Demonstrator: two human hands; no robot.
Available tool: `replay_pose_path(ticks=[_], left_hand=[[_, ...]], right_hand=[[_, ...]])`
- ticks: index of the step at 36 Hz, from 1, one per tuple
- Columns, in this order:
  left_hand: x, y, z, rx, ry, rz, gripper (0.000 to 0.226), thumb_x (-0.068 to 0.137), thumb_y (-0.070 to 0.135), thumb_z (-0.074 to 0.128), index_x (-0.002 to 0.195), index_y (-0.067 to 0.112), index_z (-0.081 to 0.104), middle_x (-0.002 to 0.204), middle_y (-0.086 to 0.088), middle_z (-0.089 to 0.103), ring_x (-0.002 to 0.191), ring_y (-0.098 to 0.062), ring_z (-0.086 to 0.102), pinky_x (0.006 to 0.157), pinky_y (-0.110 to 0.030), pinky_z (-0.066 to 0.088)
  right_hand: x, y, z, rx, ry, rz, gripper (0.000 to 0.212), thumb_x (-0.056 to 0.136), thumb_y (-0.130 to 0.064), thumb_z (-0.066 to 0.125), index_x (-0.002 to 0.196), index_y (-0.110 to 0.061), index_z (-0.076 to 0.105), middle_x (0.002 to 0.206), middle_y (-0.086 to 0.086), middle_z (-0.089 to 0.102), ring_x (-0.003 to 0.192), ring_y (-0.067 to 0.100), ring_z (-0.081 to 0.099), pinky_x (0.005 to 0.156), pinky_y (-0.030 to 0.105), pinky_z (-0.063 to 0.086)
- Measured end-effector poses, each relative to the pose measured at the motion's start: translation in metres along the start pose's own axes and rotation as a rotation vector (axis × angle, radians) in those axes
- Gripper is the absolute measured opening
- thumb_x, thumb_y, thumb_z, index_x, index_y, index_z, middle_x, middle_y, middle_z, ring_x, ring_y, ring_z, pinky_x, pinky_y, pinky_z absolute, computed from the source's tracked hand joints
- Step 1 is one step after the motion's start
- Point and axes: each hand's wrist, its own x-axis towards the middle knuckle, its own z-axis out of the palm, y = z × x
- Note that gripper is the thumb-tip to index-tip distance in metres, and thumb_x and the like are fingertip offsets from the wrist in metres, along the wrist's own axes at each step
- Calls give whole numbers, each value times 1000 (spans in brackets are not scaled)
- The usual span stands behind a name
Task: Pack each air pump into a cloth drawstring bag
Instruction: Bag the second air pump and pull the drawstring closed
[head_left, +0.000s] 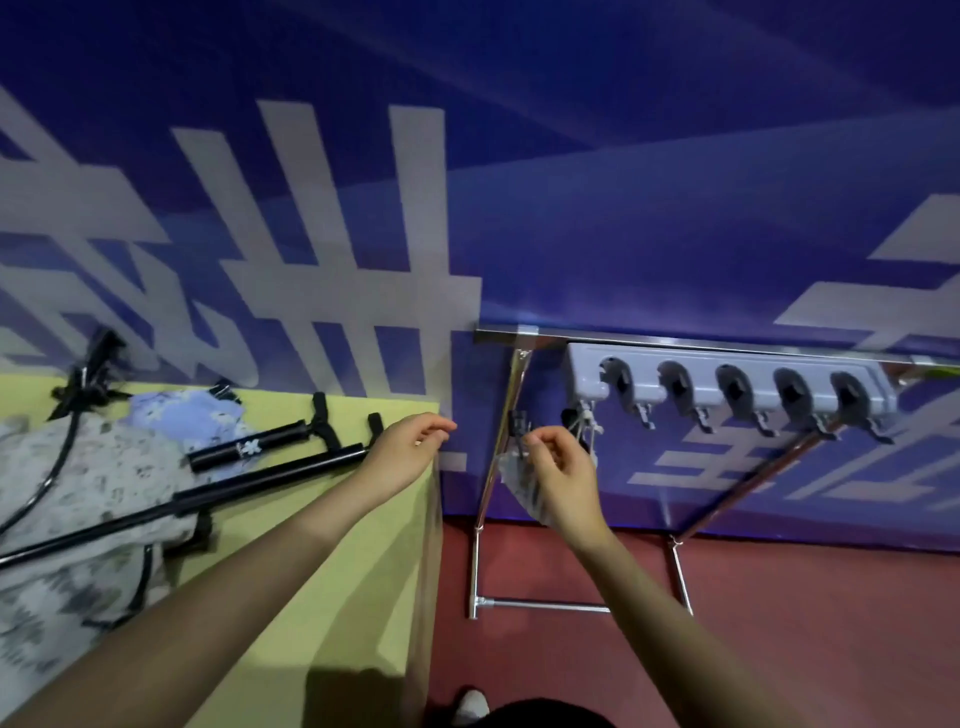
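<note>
While the left hand (400, 457) hovered loosely curled and empty, the air pumps (270, 448) lay just left of it on the bench (332, 571) — right hand (558, 467) pinching a hanging bag (524, 491).

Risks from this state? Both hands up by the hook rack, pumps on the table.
1. The right hand is at a hanging bag under the grey hook rack; the blurred picture doesn't show how the cord hangs, so it may snag coming off.
2. The left hand hovers at the table corner beside two black pumps; a backward sweep might knock them.
</note>
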Motion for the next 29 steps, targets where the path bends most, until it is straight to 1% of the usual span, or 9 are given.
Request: replay_pose_path(ticks=[3, 7, 12, 15, 17, 21, 23, 26, 29], left_hand=[[-23, -25, -23, -56, 19, -73, 23, 97, 7, 49, 111, 12, 66, 101, -2, 67, 94, -12, 61, 66, -2, 40], [-57, -66, -58, -98, 72, -162, 22, 96, 7, 49, 105, 19, 65, 93, 5, 66, 85, -9, 60, 66, -6, 42], [-91, -118, -108, -50, 115, -253, 21, 97, 7, 50, 110, 14, 66, 97, 1, 65, 92, -14, 61, 77, -18, 44], [-116, -151, -147, -25, 186, -254, 20, 98, 7, 50, 110, 15, 65, 98, -5, 67, 90, -19, 63, 67, -16, 45], [-132, -170, -171, -1, 238, -270, 19, 98, 10, 50, 105, 22, 63, 99, -10, 68, 85, -24, 64, 68, -25, 49], [-155, -200, -226, 95, 285, -386, 22, 100, 16, 47, 113, 16, 65, 111, -4, 64, 102, -21, 61, 80, -31, 49], [-165, -215, -254, 153, 300, -422, 26, 101, 19, 44, 118, 14, 63, 112, -4, 62, 103, -21, 60, 81, -33, 50], [-177, -240, -288, 192, 327, -421, 28, 101, 16, 43, 122, 11, 61, 115, -7, 61, 106, -23, 59, 82, -32, 48], [-182, -263, -314, 234, 391, -395, 27, 97, 12, 48, 119, 10, 63, 116, -9, 61, 105, -23, 59, 87, -35, 48]], right_hand=[[-7, 1, 30, -39, -126, 34, 18, 95, -12, 56, 79, -19, 60, 64, -9, 53, 61, 6, 47, 62, 24, 39], [-23, 0, 75, -62, -315, 77, 19, 96, -9, 54, 80, -16, 62, 65, -3, 54, 55, 2, 46, 57, 19, 38], [-46, 0, 133, -108, -442, 154, 21, 95, -4, 50, 83, -13, 64, 65, -3, 54, 50, -2, 47, 52, 14, 37], [-60, -3, 174, -142, -508, 200, 23, 94, -5, 47, 84, -11, 66, 66, -3, 54, 49, -3, 47, 50, 14, 37], [-67, -4, 203, -160, -533, 232, 23, 94, -5, 46, 87, -7, 67, 66, -1, 55, 48, -3, 47, 49, 12, 36], [-85, -1, 265, -190, -544, 304, 24, 96, -8, 46, 93, 0, 68, 71, 2, 57, 52, 1, 49, 47, 13, 36], [-95, 0, 297, -204, -559, 322, 23, 95, -10, 46, 92, -2, 68, 71, 1, 57, 55, 8, 47, 46, 14, 35], [-106, 0, 335, -218, -563, 307, 16, 92, -20, 52, 90, -11, 65, 72, -4, 56, 61, 7, 49, 52, 15, 36], [-105, -2, 366, -263, -539, 272, 11, 96, -17, 54, 89, -18, 63, 72, -7, 57, 65, 8, 53, 59, 21, 40]])
